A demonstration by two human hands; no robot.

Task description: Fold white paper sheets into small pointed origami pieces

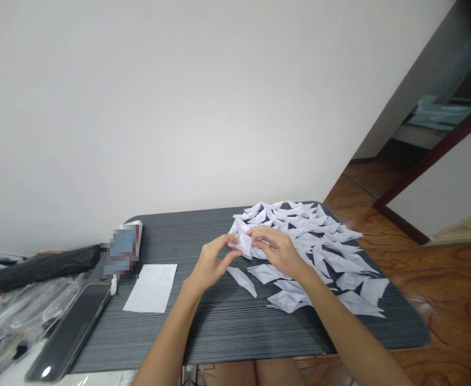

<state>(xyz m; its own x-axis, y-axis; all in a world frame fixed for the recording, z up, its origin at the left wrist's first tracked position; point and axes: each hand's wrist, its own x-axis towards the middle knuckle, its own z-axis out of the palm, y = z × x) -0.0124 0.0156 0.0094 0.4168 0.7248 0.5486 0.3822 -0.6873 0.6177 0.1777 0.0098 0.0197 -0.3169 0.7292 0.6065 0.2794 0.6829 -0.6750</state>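
Observation:
Between my two hands is a folded white paper boat (243,245), held above the dark table. My left hand (215,260) pinches its left side with thumb and fingers. From the right, my right hand (276,247) grips its other edge, fingers bent and closed. Many similar folded paper boats (300,220) lie spread behind and to the right of my hands, some overlapping. One narrow folded paper piece (242,281) rests apart, just below my left fingertips. The exact folds under my fingers are partly hidden.
A flat white paper sheet (151,288) lies on the striped dark table (235,343), left of my arms. Farther left are a phone (72,332) with a white plug and a blurred-out object (122,251). A white wall (219,107) rises behind; wooden floor (440,268) is at right.

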